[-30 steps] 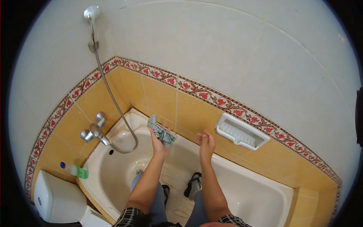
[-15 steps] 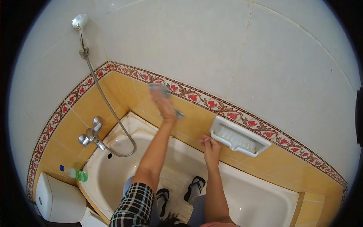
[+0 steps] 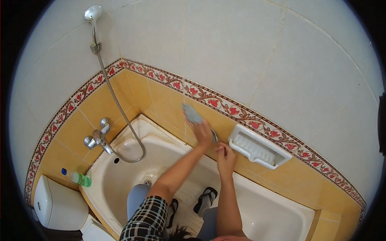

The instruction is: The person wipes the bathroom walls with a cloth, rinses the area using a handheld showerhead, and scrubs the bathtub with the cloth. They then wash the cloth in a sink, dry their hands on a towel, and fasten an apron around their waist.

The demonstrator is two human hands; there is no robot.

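Observation:
My left hand [image 3: 200,130] presses a grey-blue cloth [image 3: 193,113] against the yellow wall tiles [image 3: 165,99], just under the floral border. A loose end of the cloth hangs by the wrist. Close to the left end of the white soap dish [image 3: 260,147], my right hand [image 3: 226,160] is raised with its fingers curled together. Whether anything small is between those fingers cannot be made out.
A shower head [image 3: 93,13] and hose hang at the left above a chrome mixer tap [image 3: 97,138]. On the corner of the bathtub [image 3: 96,188] stands a green bottle [image 3: 82,179]. A toilet tank [image 3: 60,205] is at the lower left. Sandalled feet stand in the tub.
My left hand and the cloth have moved right and down along the wall, off the floral border and closer to the soap dish. My right hand has barely moved. The view has shifted slightly.

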